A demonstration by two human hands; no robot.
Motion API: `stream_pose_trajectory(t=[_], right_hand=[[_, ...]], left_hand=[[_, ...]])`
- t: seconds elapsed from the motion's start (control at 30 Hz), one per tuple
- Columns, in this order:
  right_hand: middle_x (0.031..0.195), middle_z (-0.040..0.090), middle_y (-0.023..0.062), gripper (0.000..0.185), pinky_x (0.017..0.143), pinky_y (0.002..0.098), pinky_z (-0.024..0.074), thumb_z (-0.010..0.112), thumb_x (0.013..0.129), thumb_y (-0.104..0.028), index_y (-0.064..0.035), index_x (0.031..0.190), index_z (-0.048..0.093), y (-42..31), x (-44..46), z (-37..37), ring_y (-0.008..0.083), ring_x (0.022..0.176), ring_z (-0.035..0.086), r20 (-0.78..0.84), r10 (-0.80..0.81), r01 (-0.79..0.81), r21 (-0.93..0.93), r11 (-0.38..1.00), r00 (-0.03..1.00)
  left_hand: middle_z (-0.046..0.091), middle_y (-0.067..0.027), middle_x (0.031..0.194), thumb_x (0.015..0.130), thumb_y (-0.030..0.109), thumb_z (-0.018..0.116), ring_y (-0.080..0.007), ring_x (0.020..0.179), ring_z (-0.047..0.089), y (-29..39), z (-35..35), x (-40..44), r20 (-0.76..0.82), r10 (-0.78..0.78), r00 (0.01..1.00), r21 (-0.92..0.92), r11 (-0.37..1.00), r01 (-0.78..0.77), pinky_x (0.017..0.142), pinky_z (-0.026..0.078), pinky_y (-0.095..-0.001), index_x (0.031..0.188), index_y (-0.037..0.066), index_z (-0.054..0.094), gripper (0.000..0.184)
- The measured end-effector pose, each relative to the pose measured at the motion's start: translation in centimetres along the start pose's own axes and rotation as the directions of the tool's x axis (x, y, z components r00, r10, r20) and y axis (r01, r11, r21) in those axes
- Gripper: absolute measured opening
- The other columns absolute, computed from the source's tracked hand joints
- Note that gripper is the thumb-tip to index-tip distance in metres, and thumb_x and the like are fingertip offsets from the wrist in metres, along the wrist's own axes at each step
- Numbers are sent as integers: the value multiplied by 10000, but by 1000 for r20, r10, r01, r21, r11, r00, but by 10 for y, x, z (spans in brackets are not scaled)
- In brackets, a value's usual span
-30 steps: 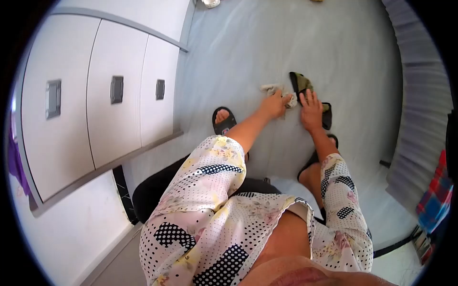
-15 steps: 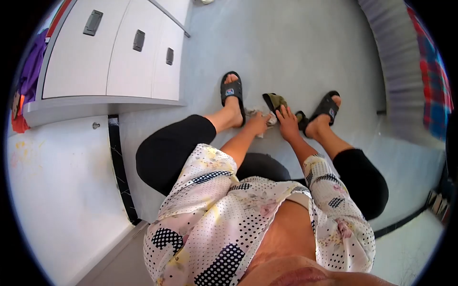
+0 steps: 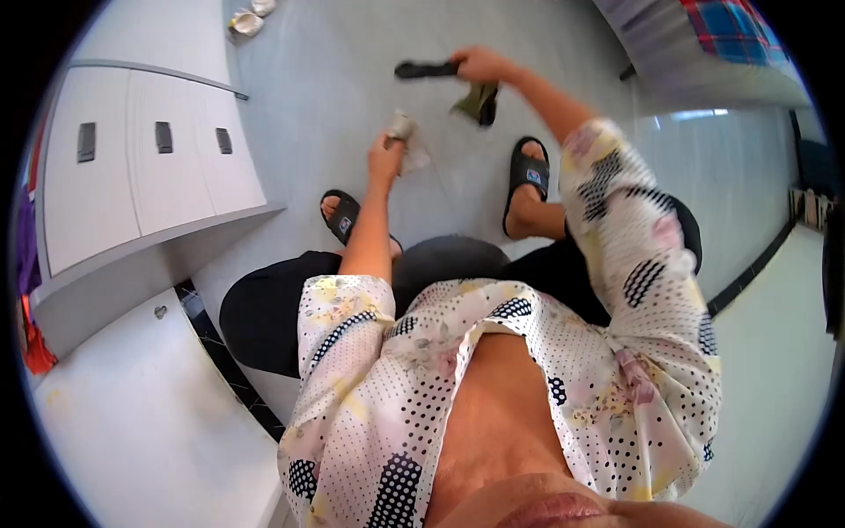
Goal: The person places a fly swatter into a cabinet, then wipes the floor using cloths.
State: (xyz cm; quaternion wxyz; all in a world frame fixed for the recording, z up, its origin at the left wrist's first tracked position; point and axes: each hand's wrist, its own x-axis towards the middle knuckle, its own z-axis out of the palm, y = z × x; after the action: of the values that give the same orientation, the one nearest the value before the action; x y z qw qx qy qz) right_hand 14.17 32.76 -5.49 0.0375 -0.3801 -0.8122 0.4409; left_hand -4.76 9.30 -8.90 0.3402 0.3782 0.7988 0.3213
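My left hand [image 3: 385, 158] is closed around a crumpled off-white cloth [image 3: 401, 132] above the floor, left of centre. Its loose part hangs to the right of my fingers. Farther forward and to the right, my right hand [image 3: 482, 65] grips a dark slipper [image 3: 427, 69] by one end, its black sole pointing left. Just below that hand is an olive-green slipper [image 3: 478, 104] with a black sole. Whether my right fingers hold this second one too is hard to make out, as motion blurs it.
Black slides [image 3: 528, 172] are on my feet on the grey floor [image 3: 334, 132]. A white cabinet [image 3: 176, 176] stands at the left. Pale shoes [image 3: 247, 24] lie beyond it. At the upper right is a bed [image 3: 656, 40] with a plaid cloth [image 3: 735, 31]. A dark rounded seat [image 3: 449, 264] is beneath me.
My right hand has lifted a slipper and swung forward, away from my body. My left hand has moved left and forward with the cloth. The view has shifted, bringing the pale shoes into sight.
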Motion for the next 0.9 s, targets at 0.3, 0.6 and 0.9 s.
stream_pose_trajectory(t=[0.3, 0.6, 0.9], right_hand=[[865, 642, 112, 319, 744, 351, 462, 512, 735, -153, -63, 1027, 606, 138, -125, -154, 257, 815, 604, -190, 125, -155, -155, 976, 974], [957, 632, 207, 362, 840, 396, 452, 539, 746, -212, -25, 1051, 588, 239, -364, 16, 337, 944, 601, -824, 548, -520, 408, 750, 143], [1395, 329, 151, 558, 936, 493, 343, 545, 796, -268, -140, 1319, 398, 189, -348, 54, 294, 1257, 359, -615, 706, -821, 564, 84, -351]], left_hand=[[624, -152, 1063, 774, 159, 547, -288, 981, 591, -106, -18, -28, -347, -250, 904, -29, 966, 256, 848, 437, -347, 1175, 65, 551, 411], [551, -240, 1160, 769, 104, 564, -380, 1097, 503, -106, 2, -17, -145, 78, 986, 247, 968, -40, 948, 374, -402, 1193, -31, 517, 447], [506, -236, 1216, 795, 142, 527, -391, 1125, 467, -119, 1, -50, -191, 32, 981, 387, 921, 45, 947, 368, -422, 1219, -14, 485, 453]])
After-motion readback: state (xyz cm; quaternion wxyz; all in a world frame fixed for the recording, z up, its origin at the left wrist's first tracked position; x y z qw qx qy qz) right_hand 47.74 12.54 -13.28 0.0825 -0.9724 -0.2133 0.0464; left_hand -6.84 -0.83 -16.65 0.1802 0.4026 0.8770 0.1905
